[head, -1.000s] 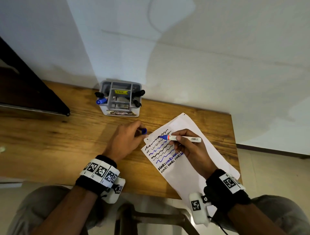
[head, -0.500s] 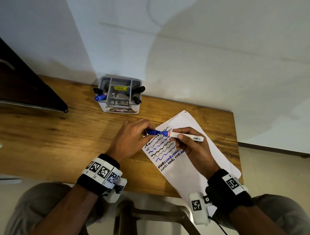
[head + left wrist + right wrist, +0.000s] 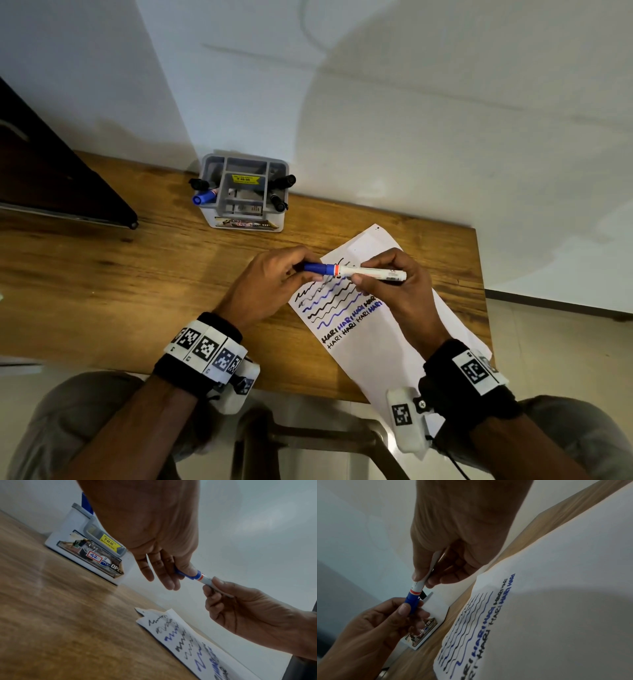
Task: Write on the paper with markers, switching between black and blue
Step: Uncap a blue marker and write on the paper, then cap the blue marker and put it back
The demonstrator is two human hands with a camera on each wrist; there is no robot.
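You are holding the blue marker level above the paper, its long axis running straight between your hands. Your right hand is curling round the white barrel; your left hand is pinching the blue cap, which looks seated. The organiser is lying ahead-left, nearer your left hand.

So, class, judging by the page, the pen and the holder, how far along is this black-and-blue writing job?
Done: the paper already carries alternating black and blue wavy lines and rows of "HARI" in both colours. In hand: the right hand holds the blue marker by its barrel while the left hand pinches its blue cap, fitted on the tip. Left: probably stowing it in the organiser and taking a black marker.
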